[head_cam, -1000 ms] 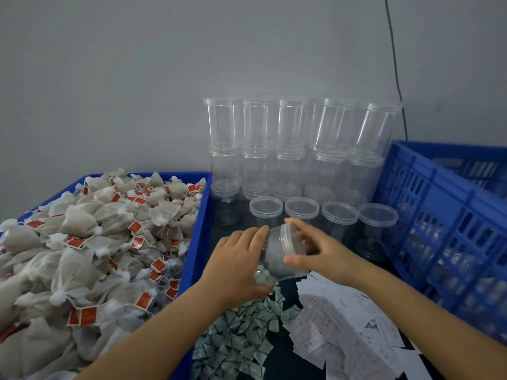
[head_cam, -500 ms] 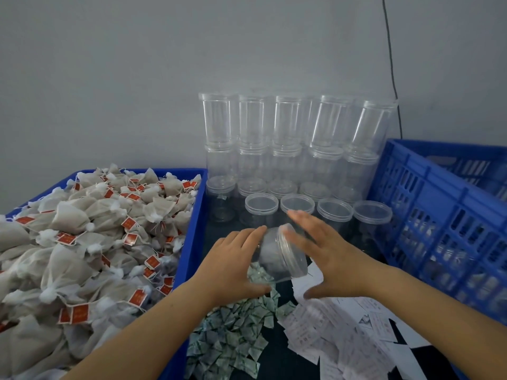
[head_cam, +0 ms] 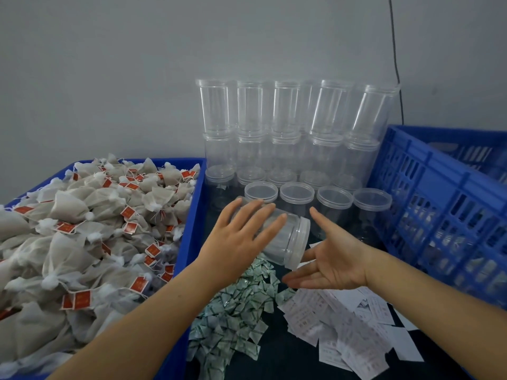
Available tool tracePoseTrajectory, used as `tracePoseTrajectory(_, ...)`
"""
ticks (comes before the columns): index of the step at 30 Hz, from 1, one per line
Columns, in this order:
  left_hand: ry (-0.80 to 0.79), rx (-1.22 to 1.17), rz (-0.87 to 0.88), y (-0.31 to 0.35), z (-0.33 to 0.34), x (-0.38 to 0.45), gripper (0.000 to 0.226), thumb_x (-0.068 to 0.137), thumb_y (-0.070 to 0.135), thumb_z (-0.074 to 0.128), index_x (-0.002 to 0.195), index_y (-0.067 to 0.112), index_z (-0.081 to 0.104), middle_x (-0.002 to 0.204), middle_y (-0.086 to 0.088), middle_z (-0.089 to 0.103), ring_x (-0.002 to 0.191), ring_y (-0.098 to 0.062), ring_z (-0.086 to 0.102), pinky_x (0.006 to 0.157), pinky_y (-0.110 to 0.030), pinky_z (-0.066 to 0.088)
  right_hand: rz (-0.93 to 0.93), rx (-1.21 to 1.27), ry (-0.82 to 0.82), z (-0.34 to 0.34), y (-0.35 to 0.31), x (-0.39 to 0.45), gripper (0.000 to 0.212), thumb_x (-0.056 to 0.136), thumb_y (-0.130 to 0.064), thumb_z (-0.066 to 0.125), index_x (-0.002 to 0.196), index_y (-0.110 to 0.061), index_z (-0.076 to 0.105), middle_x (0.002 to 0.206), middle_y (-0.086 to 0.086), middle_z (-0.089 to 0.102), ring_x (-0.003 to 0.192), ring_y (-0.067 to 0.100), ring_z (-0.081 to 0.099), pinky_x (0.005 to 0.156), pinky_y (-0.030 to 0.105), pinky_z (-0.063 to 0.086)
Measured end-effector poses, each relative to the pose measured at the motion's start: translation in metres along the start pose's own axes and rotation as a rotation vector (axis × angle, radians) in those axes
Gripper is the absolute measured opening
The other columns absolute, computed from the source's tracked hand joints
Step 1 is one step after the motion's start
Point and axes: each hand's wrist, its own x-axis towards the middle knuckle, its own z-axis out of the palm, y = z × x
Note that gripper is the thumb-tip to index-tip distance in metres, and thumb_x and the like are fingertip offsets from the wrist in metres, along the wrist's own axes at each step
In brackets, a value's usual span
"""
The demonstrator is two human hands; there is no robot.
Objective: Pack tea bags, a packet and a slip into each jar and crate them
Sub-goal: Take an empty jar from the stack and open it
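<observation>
This is looking like a small packing workstation in a workshop or light production room rather than a home. A blue bin (head_cam: 196, 215) is overflowing with identical mesh tea bags (head_cam: 82, 229) carrying red tags, and clear plastic jars (head_cam: 288, 133) are standing stacked in rows against a bare grey wall (head_cam: 137, 64). Loose heaps of small green-printed packets (head_cam: 236, 319) and printed paper slips (head_cam: 343, 325) are lying on the dark worktop (head_cam: 277, 360), and a slotted blue crate (head_cam: 439, 201) is sitting alongside. A black cable (head_cam: 395, 58) is hanging down the wall.
</observation>
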Motion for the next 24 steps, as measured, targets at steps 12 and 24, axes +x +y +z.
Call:
tracePoseTrajectory(12, -0.107, -0.156, -0.116, 0.001, -0.007, -0.001, 0.096, 0.053, 0.040, 0.087, 0.133, 0.019, 0.039, 0.129, -0.006, 0.058, 0.119, -0.027, 0.056, 0.101, -0.044, 0.040, -0.527, -0.573, 0.277, 0.007, 0.002, 0.000, 0.067, 0.059, -0.069, 0.059, 0.114, -0.030, 0.057, 0.101, 0.000, 0.073, 0.087, 0.011, 0.073, 0.076, 0.028, 0.059)
tracePoseTrajectory(24, -0.253, -0.303, -0.185, 0.002, -0.002, -0.004, 0.099, 0.057, 0.052, 0.081, 0.141, 0.015, 0.043, 0.134, -0.003, 0.054, 0.120, -0.025, 0.053, 0.098, -0.039, 0.041, -1.040, -1.517, 0.420, -0.012, 0.007, -0.001, 0.092, 0.070, -0.060, 0.074, 0.146, -0.042, 0.026, 0.141, -0.022, 0.028, 0.127, -0.008, 0.029, 0.101, 0.021, 0.034)
